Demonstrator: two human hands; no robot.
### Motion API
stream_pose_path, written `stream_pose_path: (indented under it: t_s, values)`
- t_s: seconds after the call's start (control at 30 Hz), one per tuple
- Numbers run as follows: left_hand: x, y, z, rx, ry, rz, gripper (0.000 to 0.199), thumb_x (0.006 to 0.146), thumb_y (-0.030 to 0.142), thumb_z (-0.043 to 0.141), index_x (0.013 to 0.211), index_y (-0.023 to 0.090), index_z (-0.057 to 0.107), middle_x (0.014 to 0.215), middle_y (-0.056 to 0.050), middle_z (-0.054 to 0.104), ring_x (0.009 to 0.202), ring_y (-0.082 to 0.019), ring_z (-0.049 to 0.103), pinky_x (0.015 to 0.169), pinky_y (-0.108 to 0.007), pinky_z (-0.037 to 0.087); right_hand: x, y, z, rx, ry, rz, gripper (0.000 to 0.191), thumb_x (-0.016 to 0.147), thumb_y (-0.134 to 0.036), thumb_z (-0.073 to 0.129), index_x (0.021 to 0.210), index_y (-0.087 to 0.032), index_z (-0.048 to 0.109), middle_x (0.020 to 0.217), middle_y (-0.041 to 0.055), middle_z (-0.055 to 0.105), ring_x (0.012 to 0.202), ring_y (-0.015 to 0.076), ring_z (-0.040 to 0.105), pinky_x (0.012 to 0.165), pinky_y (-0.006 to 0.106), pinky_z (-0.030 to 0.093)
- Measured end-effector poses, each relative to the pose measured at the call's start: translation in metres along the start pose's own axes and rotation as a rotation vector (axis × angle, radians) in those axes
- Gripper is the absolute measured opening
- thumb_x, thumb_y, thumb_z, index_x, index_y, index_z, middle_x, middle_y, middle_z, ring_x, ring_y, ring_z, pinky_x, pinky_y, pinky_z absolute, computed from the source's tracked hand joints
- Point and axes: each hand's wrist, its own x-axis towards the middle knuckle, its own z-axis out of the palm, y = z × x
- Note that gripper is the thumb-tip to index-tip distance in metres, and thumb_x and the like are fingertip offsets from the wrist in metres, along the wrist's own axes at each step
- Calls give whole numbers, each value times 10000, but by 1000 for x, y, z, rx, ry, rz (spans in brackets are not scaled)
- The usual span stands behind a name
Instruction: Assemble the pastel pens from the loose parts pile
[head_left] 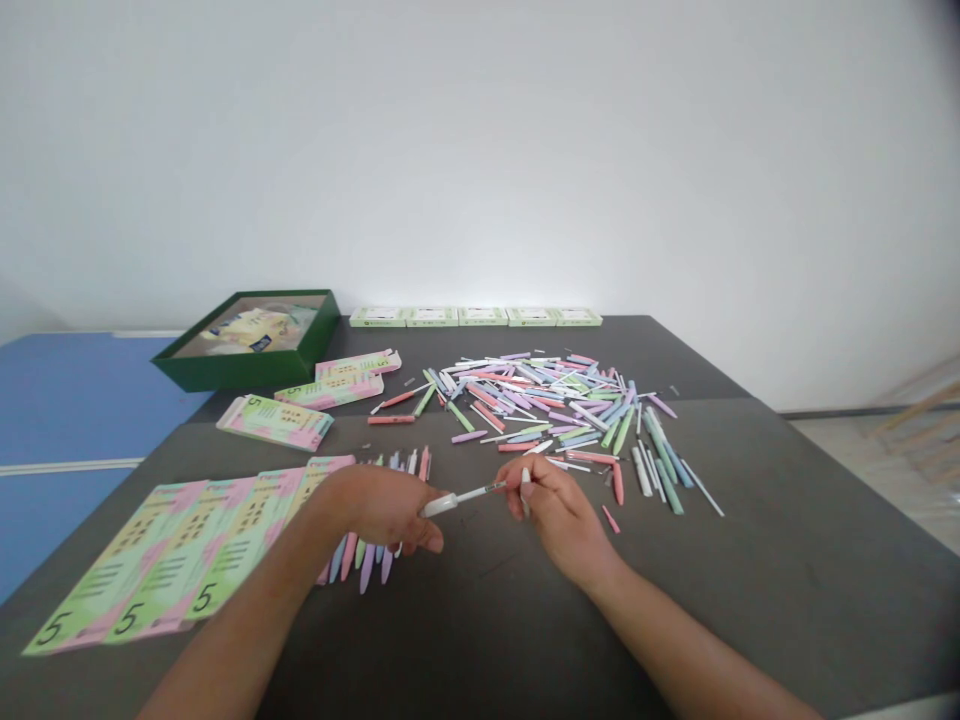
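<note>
My left hand [379, 508] grips the white end of a slim pen [436, 505] above the dark tabletop. A thin transparent refill [469, 493] runs from that white end into my right hand [551, 505], whose fingers pinch its far end. A short white pen part [525, 492] also sticks out from those fingers. Just beyond my hands lies a loose heap of pastel pen parts [540, 400] in pink, green, lilac, blue and white. A row of pastel pens [360, 560] lies partly hidden under my left hand.
Pink-and-green printed cards marked 5 [150, 560] lie at the left on the dark grey table [750, 560]. More cards [274, 422] lie beyond them, next to an open green box [247, 340]. Several small green-and-white boxes [476, 316] line the far edge. A blue surface [75, 400] adjoins the table's left side.
</note>
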Motion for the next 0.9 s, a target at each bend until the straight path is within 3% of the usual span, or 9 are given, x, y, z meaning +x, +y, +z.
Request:
stream_pose_path:
  t_s: [0.17, 0.3, 0.4, 0.9]
  values:
    - [0, -2, 0, -9, -4, 0, 279, 795, 357, 457, 861, 160, 643, 771, -59, 698, 659, -183, 624, 546, -233, 449, 11, -5, -16, 141, 131, 18, 143, 797, -286, 542, 869, -185, 613, 790, 29, 562, 683, 136, 491, 661, 283, 408]
    - [1, -4, 2, -1, 14, 1, 266, 791, 357, 460, 854, 170, 639, 773, -42, 700, 655, -174, 620, 558, -226, 451, 13, -19, -24, 336, 149, 27, 141, 785, -304, 577, 866, -200, 628, 701, 8, 535, 595, 112, 455, 574, 252, 401]
    - [3, -6, 3, -2, 8, -10, 272, 790, 359, 457, 871, 170, 635, 771, -42, 699, 659, -173, 621, 555, -223, 452, 10, -24, -23, 358, 193, -31, 128, 768, -296, 608, 845, -196, 632, 665, 0, 522, 597, 112, 468, 577, 249, 410]
    - [4, -2, 2, -6, -11, 0, 287, 785, 359, 467, 882, 158, 647, 787, -57, 701, 654, -179, 620, 546, -230, 454, 3, -24, -18, 378, 147, -59, 92, 792, -246, 593, 846, -193, 645, 723, 4, 571, 618, 91, 520, 597, 220, 411]
